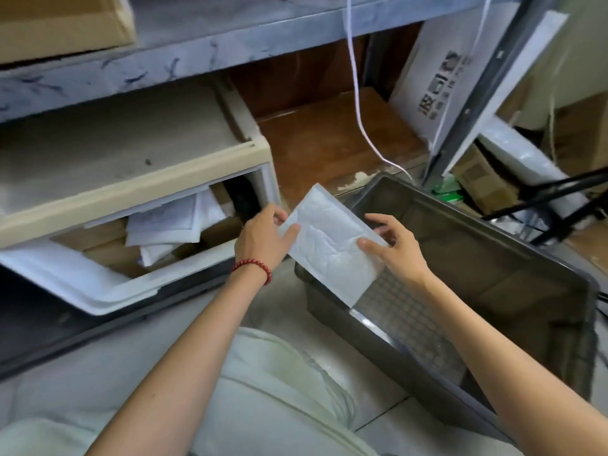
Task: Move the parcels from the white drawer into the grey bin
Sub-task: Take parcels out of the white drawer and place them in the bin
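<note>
Left hand point(263, 238): I pinch the left edge of a white padded parcel point(332, 238), thumb on its face, fingers curled behind. A red bead bracelet point(253, 266) sits on that wrist.
Right hand point(394, 248): I pinch the parcel's right edge, thumb on the face and fingertips at the rim, the other fingers loosely spread.
Parcel: held between both hands, tilted, in the air over the near left corner of the bin point(427, 199). Its lower corner overlaps the bin's left wall in my view.
Bin: grey, on the floor to my right, just beside the drawer point(82, 281). Its gridded bottom shows below the parcel.
Drawer: white, pulled open to my left, under a beige top. Inside lie more white parcels point(164, 225) in a loose pile on brown boxes point(108, 255).
Parcel to drawer: out of it, to the right of its front corner.
Beyond: a marbled shelf point(164, 54) above the drawer, and a white cord point(357, 93) hanging down behind the bin.
</note>
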